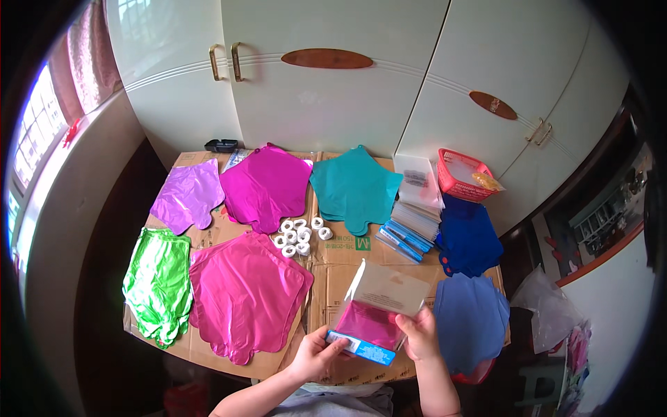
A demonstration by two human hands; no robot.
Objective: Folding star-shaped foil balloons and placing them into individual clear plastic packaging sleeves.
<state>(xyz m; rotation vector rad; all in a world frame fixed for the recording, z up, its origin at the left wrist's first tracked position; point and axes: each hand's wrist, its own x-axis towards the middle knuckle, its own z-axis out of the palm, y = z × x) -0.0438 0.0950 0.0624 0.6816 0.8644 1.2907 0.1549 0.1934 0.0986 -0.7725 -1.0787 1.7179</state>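
Since both hands are clamped on the clear packet (379, 300) — left hand (319, 356) pinching the blue strip (365, 350), right hand (420, 336) gripping its right side — it sits up over the near part of the cardboard (325, 274). I'd guess it's light, floppy and a bit slippery (thin plastic, y'know), so the stiffer-looking strip seems the best grip. Pink foil (367, 324) shows inside. Further out: lobed pink sheets (250, 295), crinkly shiny green ones (158, 278), chunky white rings (303, 248).

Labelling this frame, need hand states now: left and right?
Left hand: closed, holding the clear packet at its blue strip.
Right hand: closed, holding the same packet's right edge.
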